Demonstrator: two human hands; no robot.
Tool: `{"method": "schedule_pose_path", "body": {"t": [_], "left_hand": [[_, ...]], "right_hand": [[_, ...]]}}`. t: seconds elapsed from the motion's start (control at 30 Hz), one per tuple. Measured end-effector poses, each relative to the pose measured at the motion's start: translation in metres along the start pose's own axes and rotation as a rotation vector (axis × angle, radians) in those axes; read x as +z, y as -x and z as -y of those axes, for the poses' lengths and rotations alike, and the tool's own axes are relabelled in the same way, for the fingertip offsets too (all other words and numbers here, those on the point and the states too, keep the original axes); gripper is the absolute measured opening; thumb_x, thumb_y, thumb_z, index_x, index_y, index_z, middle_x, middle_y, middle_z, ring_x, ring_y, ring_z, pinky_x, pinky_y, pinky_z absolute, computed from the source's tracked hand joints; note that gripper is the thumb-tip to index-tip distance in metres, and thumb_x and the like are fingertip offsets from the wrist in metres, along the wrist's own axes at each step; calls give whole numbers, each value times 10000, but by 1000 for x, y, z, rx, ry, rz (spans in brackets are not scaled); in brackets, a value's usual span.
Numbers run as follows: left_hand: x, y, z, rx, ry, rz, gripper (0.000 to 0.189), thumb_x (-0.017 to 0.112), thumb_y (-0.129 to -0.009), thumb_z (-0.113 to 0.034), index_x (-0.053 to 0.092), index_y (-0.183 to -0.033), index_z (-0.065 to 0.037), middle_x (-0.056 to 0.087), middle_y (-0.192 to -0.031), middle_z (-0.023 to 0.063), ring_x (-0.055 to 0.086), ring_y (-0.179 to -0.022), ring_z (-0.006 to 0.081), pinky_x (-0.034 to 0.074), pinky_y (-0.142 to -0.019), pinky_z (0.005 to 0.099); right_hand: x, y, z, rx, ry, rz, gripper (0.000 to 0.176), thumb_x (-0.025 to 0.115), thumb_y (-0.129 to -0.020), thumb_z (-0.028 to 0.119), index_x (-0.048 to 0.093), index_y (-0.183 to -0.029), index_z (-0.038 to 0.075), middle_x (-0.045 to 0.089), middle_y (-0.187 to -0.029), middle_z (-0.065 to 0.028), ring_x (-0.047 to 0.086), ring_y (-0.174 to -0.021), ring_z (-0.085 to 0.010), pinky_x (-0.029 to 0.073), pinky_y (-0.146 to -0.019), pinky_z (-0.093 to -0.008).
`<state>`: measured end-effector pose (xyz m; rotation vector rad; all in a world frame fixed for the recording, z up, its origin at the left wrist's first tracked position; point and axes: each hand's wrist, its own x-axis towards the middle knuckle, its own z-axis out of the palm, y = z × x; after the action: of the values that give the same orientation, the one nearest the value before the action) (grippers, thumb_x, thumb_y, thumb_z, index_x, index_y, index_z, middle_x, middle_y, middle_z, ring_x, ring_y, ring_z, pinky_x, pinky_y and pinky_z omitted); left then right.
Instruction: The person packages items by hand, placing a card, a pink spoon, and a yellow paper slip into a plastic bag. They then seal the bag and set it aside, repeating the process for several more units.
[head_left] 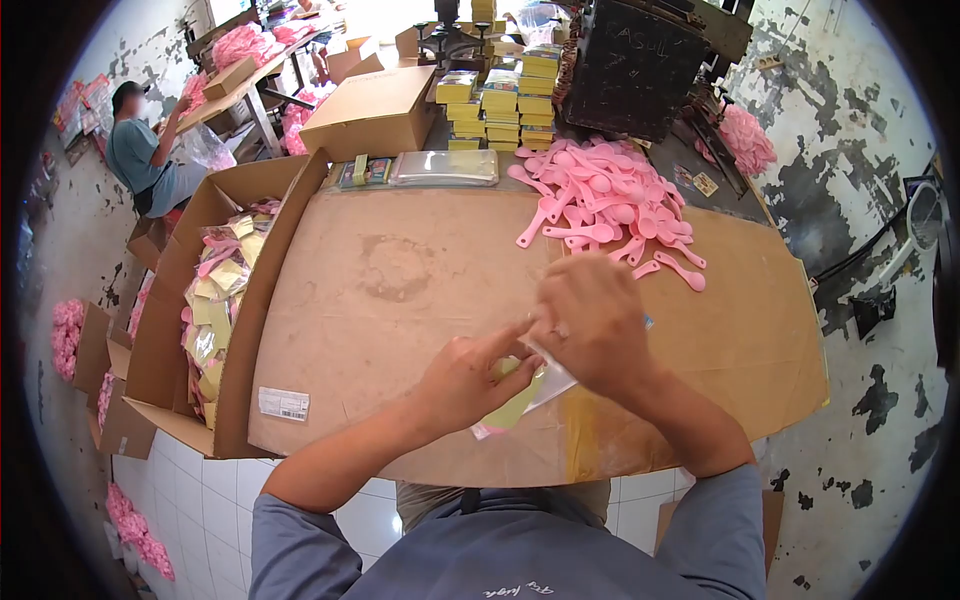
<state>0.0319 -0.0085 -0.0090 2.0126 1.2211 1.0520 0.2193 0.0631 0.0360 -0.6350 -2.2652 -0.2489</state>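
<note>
Near the front middle of the cardboard-covered table, my left hand (478,380) pinches a clear plastic bag (550,388). A yellow-green card (515,406) shows in the bag, with a bit of pink at its lower end. My right hand (590,320) is closed at the upper edge of the bag, its fingers touching or nearly touching those of my left hand. It is slightly blurred, and its fingertips are partly hidden. Beyond my right hand lies a heap of pink spoons (610,195).
An open carton (275,300) of filled bags stands at the left. Behind the table are a closed box (365,108), stacks of yellow cards (500,105), clear bags (445,168) and a dark metal box (635,65). A person (145,150) sits at the far left.
</note>
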Motion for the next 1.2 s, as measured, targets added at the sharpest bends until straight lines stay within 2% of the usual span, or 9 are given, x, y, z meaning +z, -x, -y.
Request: {"method": "schedule_pose_path", "body": {"t": [0.1,0.2,0.33,0.47,0.57,0.67,0.8,1.0,1.2], "left_hand": [[0,-1,9,-66,190,-8,431,703,-925,-17,609,-1346,-11,783,-998,117,714,-854,86,565,-682,260],[-5,-5,12,-236,455,-44,380,683,-956,-24,617,-1330,1,781,-1018,128,715,-894,97,574,-726,251],[-11,-11,11,-316,579,-65,305,641,-1005,-54,622,-1298,29,775,-1026,143,720,-928,116,591,-777,249],[-3,-13,22,-359,649,-92,269,624,-1033,-105,638,-1253,49,766,-1064,148,724,-967,139,600,-820,270],[1,-14,26,-342,649,-100,265,609,-1046,-122,644,-1236,59,750,-1121,157,716,-1029,159,595,-881,297],[3,-16,29,-302,679,-65,268,599,-1048,-112,641,-1247,63,729,-1183,163,697,-1097,174,575,-948,322],[3,-16,28,-276,737,-22,284,591,-1049,-103,635,-1274,66,710,-1233,153,681,-1129,178,556,-995,337],[-2,-13,33,-334,741,-21,308,612,-1048,-137,642,-1291,50,710,-1223,124,681,-1112,163,574,-956,323],[1,-14,40,-385,728,-49,309,635,-1035,-119,636,-1290,56,730,-1167,122,711,-1035,143,610,-839,273]], "right_hand": [[-21,11,-42,485,-554,-11,95,637,-887,129,627,-951,59,571,-941,-26,563,-922,-137,431,-790,-307],[-105,38,-116,745,-1020,331,112,593,-993,152,614,-972,43,505,-700,19,488,-578,-73,390,-552,-217],[-152,155,-269,821,-1334,-209,220,581,-999,96,583,-1200,10,649,-974,-101,650,-902,-129,515,-754,-267],[-130,268,-314,1039,1030,325,560,586,-943,-2,491,-1488,85,545,-1427,-201,584,-1251,-318,478,-1020,-450],[-121,175,-225,932,711,254,467,597,-939,4,569,-1401,65,623,-1350,-185,657,-1081,-303,516,-907,-420],[-79,93,-139,872,-33,170,213,637,-951,56,707,-1149,22,715,-873,-119,571,-686,-147,462,-629,-337],[-25,49,-55,490,-613,409,252,730,-942,156,699,-1161,34,650,-892,-23,593,-778,-88,487,-706,-267],[24,43,-41,796,-1278,487,303,721,-969,144,631,-1210,-15,654,-973,-19,611,-879,-71,508,-779,-255],[30,54,-47,841,-1338,394,227,723,-958,92,659,-1159,9,669,-964,0,629,-878,-71,511,-787,-239]]}}
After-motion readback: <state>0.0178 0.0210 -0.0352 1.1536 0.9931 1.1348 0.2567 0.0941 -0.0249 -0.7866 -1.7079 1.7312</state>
